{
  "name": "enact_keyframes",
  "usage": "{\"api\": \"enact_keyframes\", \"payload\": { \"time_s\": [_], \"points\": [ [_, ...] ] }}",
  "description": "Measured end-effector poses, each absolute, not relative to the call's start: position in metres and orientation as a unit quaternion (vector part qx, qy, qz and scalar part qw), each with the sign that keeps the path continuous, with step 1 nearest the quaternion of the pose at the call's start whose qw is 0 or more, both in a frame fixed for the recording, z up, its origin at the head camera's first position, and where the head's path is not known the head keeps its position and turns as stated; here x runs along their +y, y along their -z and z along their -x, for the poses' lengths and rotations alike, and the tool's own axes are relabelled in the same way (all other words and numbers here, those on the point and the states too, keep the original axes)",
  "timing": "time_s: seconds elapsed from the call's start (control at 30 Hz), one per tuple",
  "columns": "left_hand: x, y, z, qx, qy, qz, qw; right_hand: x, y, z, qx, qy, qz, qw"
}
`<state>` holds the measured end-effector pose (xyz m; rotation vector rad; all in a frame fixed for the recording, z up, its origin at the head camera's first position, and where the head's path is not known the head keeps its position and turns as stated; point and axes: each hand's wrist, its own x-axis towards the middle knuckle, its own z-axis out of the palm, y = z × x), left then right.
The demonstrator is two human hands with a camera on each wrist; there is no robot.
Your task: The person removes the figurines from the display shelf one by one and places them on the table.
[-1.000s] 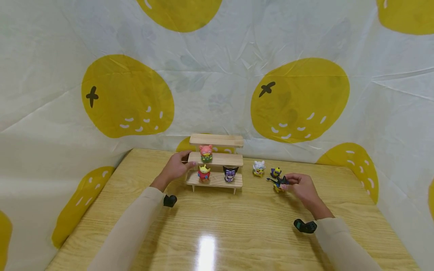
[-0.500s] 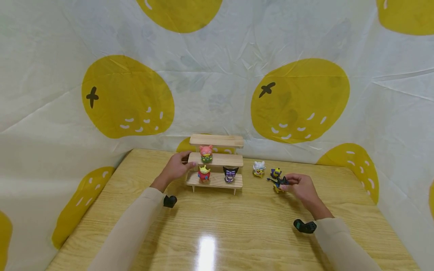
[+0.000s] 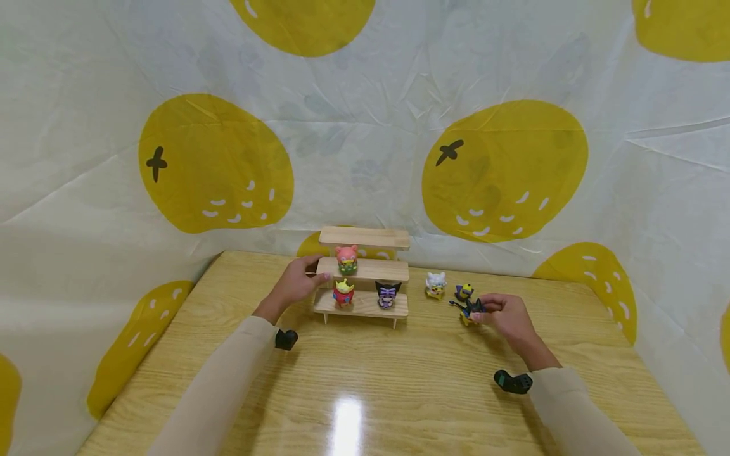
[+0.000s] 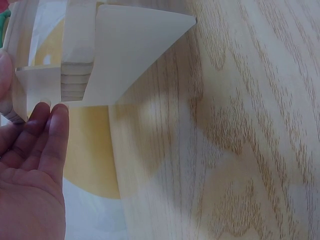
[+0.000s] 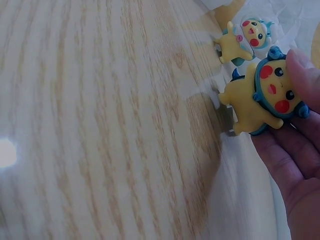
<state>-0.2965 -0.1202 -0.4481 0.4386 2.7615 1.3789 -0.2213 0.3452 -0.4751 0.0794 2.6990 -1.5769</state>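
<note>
A three-tier wooden display shelf stands at the back of the table. My left hand holds its left end at the middle tier, thumb in front and fingers behind; the left wrist view shows the fingertips against the wood. On the right, my right hand pinches a yellow Pikachu figurine in a dark blue hood by the head, thumb on one side and fingers on the other. The figurine is at the tabletop; the right wrist view shows its face. Behind it stands a white-hooded Pikachu figurine.
On the middle tier sits a pink-hooded figurine. The bottom tier bears a red figurine and a black-eared purple figurine. A small yellow and dark figurine stands just beyond my right hand. Patterned cloth hangs behind the table.
</note>
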Motion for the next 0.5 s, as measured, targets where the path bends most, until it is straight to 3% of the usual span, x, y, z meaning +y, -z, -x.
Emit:
{"api": "enact_keyframes", "payload": {
  "time_s": [0.5],
  "points": [
    [-0.1207, 0.4494, 0.2982, 0.889, -0.437, -0.137, 0.013, 0.3467, 0.4772, 0.2246, 0.872, 0.488, -0.023, 0.007]
  ]
}}
